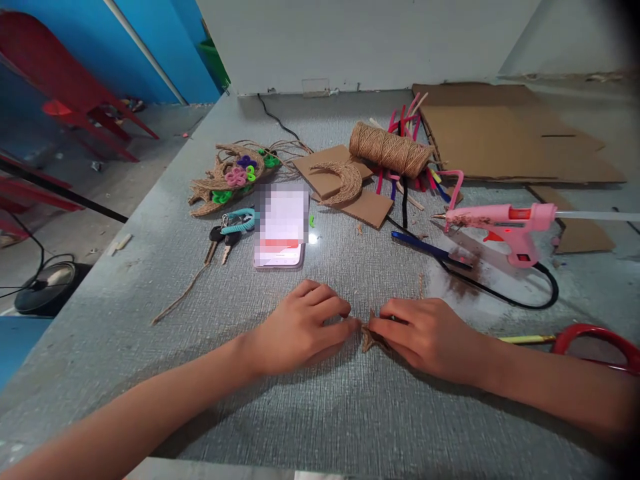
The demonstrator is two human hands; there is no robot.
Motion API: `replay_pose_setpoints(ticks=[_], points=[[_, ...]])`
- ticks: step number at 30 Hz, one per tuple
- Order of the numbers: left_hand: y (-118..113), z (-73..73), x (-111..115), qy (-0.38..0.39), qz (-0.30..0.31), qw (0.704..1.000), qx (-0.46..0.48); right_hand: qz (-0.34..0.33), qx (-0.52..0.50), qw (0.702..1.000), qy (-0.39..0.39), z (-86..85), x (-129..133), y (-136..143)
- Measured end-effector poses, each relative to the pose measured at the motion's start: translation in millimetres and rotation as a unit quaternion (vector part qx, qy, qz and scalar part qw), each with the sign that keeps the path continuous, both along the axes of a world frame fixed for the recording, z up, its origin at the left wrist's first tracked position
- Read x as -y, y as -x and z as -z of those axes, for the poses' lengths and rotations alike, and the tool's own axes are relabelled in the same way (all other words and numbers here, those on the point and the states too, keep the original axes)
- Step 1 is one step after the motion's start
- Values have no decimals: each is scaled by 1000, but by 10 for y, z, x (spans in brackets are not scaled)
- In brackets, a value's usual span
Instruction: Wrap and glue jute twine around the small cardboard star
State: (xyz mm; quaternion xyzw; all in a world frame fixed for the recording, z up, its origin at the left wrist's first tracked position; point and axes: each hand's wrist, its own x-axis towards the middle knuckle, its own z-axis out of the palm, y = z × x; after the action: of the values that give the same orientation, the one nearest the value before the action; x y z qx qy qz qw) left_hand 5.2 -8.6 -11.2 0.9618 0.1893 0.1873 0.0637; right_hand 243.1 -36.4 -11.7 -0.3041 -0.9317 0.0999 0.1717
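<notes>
Low over the grey tabletop, both hands meet at a small brown piece with pointed, star-like corners. Its surface looks like jute twine or cardboard, and much of it is hidden by fingers. My right hand is closed on the piece from the right, thumb and fingers pinching it. From the left, my left hand has curled fingers, with thumb and index tips pinched at the piece's edge. A short strand of twine lies just beyond the right hand.
Beyond the hands lie a phone, keys, twine-wrapped crafts, a jute spool and a twine-covered crescent. On the right are a pink glue gun with its cord, red-handled scissors and cardboard sheets.
</notes>
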Motion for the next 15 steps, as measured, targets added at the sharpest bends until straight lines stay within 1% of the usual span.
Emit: replay_pose_setpoints(ticks=[4,6,8,11,15], points=[[-12,3,3,-93,19,995,20,1,9,1000,5,-22,-14,13],[-12,0,3,-117,34,992,16,0,15,1000,1,-32,-17,15],[-9,-7,4,-114,39,993,1,-2,15,1000,-5,-32,-15,11],[-4,-15,8,-104,28,994,-3,-3,0,1000,-10,-5,-9,0],[4,-14,0,-86,31,996,-20,4,-34,999,31,24,-8,-5]])
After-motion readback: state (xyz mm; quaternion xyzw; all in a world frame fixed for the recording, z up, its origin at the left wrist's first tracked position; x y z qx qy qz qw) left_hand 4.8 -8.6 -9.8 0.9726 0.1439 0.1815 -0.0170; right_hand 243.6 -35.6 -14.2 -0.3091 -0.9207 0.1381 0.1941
